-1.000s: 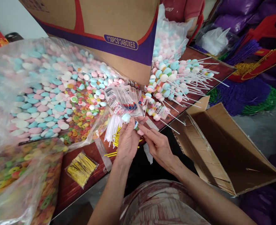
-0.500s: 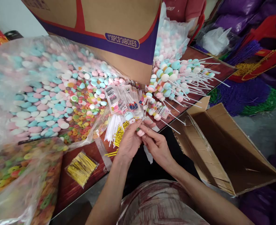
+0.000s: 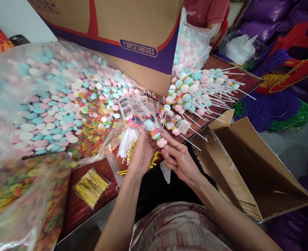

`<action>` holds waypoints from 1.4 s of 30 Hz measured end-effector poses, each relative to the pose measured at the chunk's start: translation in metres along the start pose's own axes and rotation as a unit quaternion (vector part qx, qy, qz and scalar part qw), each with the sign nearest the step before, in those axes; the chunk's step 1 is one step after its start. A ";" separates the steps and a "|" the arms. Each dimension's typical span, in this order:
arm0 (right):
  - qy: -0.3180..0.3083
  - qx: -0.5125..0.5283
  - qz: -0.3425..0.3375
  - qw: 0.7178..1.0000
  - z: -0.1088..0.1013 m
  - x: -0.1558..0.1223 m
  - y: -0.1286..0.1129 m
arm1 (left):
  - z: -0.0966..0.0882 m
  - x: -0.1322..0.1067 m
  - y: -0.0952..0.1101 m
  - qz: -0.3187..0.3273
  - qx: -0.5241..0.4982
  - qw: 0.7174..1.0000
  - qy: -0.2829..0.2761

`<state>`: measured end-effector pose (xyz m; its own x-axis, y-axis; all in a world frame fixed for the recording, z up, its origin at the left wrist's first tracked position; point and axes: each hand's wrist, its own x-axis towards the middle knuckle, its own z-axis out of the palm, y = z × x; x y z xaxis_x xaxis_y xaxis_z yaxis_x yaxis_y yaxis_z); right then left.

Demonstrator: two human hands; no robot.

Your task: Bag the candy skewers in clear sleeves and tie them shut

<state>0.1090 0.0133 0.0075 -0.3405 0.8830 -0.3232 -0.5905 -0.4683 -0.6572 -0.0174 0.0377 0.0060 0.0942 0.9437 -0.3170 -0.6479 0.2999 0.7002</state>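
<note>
My left hand point(image 3: 141, 152) and my right hand point(image 3: 178, 158) meet over the near edge of the red-brown table point(image 3: 96, 170). Between them they hold a candy skewer point(image 3: 156, 132), a stick threaded with blue, pink and green sweets, partly inside a clear printed sleeve. The left fingers pinch it from the left, the right fingers pinch its lower pink sweet. Just under the hands lie white sticks point(image 3: 126, 143) and yellow twist ties point(image 3: 133, 148). A stack of printed clear sleeves point(image 3: 133, 111) lies beyond the hands.
A big clear bag of pastel and ring candies point(image 3: 54, 101) fills the left. A packet of gold ties point(image 3: 90, 187) lies near the table's front edge. Finished skewers point(image 3: 195, 90) pile at the right, behind them a printed carton point(image 3: 133, 38) and a person in red point(image 3: 206, 14). An open empty box point(image 3: 248, 164) stands on my right.
The skewer has slid up and out between my hands, so more of its sweets show. My right hand moved a little to the right and down.
</note>
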 end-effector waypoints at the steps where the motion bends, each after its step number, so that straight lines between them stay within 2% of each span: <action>1: -0.001 0.003 0.008 1.000 -0.001 0.000 -0.001 | -0.001 0.001 0.002 0.026 0.008 0.999 0.019; 5: 0.004 0.004 0.017 1.000 -0.003 0.000 0.001 | -0.003 0.000 0.000 0.144 0.050 0.984 0.090; 7: 0.010 0.002 0.016 1.000 -0.003 0.001 0.002 | -0.005 -0.004 -0.005 0.198 0.107 0.968 0.109; 9: 0.016 0.002 0.016 1.000 -0.002 0.002 0.003 | -0.008 -0.007 -0.010 0.237 0.185 0.947 0.115; 12: 0.017 -0.007 0.012 1.000 -0.003 0.002 0.002 | -0.014 -0.009 -0.013 0.257 0.265 0.923 0.108; 16: 0.010 -0.038 0.015 0.999 -0.005 0.001 0.000 | -0.021 -0.006 -0.012 0.255 0.292 0.917 0.094; 24: 0.005 -0.156 0.012 0.988 -0.007 -0.004 -0.014 | -0.027 -0.002 -0.008 0.217 0.290 0.932 0.034; 29: 0.004 -0.180 0.006 0.984 -0.012 0.000 -0.014 | -0.027 -0.003 0.000 0.184 0.290 0.939 0.019; 31: -0.005 -0.177 0.006 0.984 -0.014 0.001 -0.013 | -0.025 -0.004 0.002 0.170 0.270 0.947 0.035; 34: -0.024 -0.182 0.008 0.983 -0.016 0.001 -0.011 | -0.021 -0.004 0.004 0.166 0.218 0.958 0.091; 36: -0.036 -0.198 0.011 0.980 -0.016 0.001 -0.011 | -0.016 -0.002 0.006 0.160 0.177 0.966 0.104; 40: -0.054 -0.297 -0.008 0.953 -0.017 0.002 -0.012 | -0.004 0.003 0.009 0.102 0.085 0.989 0.066; 42: -0.032 -0.409 -0.072 0.909 -0.017 0.002 -0.011 | 0.002 0.003 0.009 0.090 0.064 0.991 0.070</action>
<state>0.1269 0.0202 0.0027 -0.3595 0.9175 -0.1701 0.1005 -0.1432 -0.9846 -0.0215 0.0434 0.0120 -0.1264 0.9575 -0.2594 -0.5431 0.1520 0.8258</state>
